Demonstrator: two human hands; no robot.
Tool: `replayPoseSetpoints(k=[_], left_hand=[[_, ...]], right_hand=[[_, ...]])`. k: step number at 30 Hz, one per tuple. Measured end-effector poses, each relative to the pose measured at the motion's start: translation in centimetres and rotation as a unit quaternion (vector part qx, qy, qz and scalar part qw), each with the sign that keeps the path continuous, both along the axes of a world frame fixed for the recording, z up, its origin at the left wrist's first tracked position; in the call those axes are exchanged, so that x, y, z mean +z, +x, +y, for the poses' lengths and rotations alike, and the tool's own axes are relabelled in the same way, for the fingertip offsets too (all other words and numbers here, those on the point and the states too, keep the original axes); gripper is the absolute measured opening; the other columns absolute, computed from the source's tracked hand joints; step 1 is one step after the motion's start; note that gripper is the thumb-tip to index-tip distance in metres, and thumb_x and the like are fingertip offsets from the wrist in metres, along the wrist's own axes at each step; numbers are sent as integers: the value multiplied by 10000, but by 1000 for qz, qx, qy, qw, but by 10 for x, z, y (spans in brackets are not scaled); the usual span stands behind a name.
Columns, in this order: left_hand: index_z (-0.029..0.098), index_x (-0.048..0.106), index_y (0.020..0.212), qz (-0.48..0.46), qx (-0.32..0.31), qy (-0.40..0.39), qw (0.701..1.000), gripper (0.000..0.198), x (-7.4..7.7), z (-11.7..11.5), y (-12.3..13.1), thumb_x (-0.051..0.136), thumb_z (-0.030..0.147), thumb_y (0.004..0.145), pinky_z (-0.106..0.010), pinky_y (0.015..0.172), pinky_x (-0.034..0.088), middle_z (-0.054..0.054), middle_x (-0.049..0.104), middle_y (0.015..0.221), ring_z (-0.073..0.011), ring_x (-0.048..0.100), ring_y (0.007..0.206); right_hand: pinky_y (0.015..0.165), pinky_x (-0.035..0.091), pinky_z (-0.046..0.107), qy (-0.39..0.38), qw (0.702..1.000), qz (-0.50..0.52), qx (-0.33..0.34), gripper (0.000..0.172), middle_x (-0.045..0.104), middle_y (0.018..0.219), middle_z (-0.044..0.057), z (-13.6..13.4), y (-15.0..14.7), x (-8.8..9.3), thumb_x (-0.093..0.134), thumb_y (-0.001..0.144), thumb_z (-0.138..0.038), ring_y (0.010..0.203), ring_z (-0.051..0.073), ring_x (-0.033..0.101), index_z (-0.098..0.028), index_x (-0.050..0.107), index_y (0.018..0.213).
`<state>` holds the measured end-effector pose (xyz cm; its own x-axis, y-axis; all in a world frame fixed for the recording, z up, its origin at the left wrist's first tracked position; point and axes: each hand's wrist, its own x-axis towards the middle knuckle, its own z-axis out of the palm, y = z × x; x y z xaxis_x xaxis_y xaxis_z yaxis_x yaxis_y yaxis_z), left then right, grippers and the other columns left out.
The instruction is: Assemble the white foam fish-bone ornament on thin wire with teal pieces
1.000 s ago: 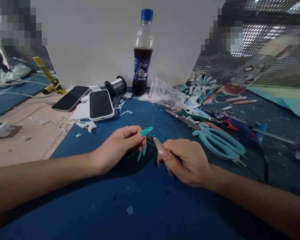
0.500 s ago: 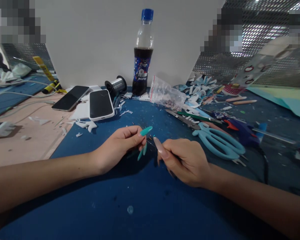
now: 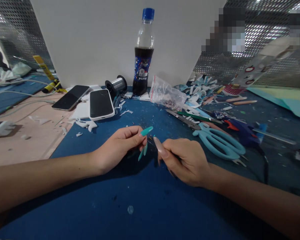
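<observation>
Both my hands are close together above the blue work mat (image 3: 95, 200), with a small gap between their fingertips. My left hand (image 3: 122, 141), with long teal nails, is closed in a pinch of thumb and finger. My right hand (image 3: 186, 160), with long pale nails, is pinched closed just to the right. A thin, tiny piece (image 3: 150, 138) with an orange-gold tint shows between the fingertips. It is too small to name, and I cannot tell which hand holds it. The curled fingers hide what else is in either grip.
A Pepsi bottle (image 3: 142, 66), a wire spool (image 3: 117, 86) and a zip bag (image 3: 167, 95) stand or lie at the back. Two phones (image 3: 101, 104) are left. Blue-handled scissors (image 3: 220, 140), a glue gun (image 3: 245, 131) and white scraps (image 3: 202, 86) lie right.
The hands hold nearly the same pose, fingertips still close together. The view has shifted very slightly; nothing else has visibly moved.
</observation>
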<state>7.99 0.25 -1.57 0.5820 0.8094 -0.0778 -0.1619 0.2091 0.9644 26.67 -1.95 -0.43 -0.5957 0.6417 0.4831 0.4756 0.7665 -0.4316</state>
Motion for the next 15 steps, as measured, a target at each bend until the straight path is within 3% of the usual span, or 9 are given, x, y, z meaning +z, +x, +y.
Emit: replayPoseSetpoints(k=[15], left_hand=[[139, 479, 666, 12, 8, -13, 1000, 258, 2, -1, 1, 498, 299, 868, -161, 484, 286, 37, 447, 596, -48, 354, 517]], right_hand=[[447, 296, 206, 6, 1000, -16, -5, 364, 465, 453, -39, 1, 1, -2, 357, 917, -184, 380, 46, 427, -160, 504, 586]])
